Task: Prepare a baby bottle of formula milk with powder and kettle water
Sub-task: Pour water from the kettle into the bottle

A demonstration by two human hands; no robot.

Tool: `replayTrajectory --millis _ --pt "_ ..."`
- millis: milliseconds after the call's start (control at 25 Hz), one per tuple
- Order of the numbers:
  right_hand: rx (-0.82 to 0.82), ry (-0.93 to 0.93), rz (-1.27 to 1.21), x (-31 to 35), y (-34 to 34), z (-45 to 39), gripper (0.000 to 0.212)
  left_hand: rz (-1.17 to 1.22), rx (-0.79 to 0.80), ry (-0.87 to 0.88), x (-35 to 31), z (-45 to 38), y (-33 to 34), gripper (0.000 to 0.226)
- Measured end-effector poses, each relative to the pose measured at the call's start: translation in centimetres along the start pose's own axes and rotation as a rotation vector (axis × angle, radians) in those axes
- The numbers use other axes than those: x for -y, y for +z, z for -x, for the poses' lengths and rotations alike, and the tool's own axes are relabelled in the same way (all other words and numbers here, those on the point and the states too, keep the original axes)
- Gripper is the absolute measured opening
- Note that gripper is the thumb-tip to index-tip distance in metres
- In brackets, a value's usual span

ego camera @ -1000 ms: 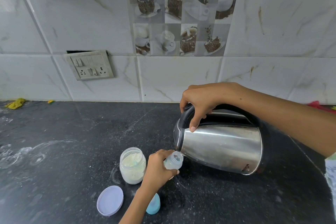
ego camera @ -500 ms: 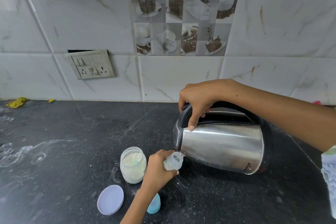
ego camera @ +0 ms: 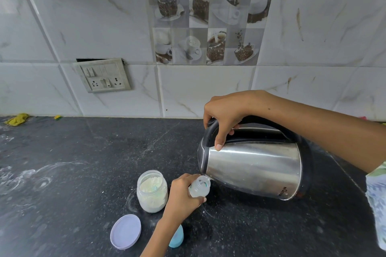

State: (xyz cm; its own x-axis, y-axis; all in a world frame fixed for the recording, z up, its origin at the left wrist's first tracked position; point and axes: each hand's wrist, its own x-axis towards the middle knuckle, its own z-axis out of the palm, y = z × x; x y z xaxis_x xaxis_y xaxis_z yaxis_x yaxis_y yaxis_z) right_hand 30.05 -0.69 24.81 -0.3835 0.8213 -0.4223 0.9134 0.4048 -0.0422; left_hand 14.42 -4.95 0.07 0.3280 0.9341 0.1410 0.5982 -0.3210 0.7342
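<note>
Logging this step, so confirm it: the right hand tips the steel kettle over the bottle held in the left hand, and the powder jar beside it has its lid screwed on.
Wrong on the lid. The head view shows the powder jar open, its lid lying flat on the counter in front of it. The rest stands: the right hand tips the kettle over the bottle held in the left hand.

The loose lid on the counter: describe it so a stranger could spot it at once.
On the black countertop, find the open powder jar left of the tilted steel kettle. Just in front of it, slightly left, lies the lid: a flat, pale lilac disc, unlike the small blue cap to its right.
</note>
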Motion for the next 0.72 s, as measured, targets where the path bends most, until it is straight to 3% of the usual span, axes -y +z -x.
replayTrajectory --millis 720 --pt "0.002 -0.002 -0.043 -0.53 0.76 0.25 0.036 0.085 0.013 -0.021 0.42 0.10 0.35 0.055"
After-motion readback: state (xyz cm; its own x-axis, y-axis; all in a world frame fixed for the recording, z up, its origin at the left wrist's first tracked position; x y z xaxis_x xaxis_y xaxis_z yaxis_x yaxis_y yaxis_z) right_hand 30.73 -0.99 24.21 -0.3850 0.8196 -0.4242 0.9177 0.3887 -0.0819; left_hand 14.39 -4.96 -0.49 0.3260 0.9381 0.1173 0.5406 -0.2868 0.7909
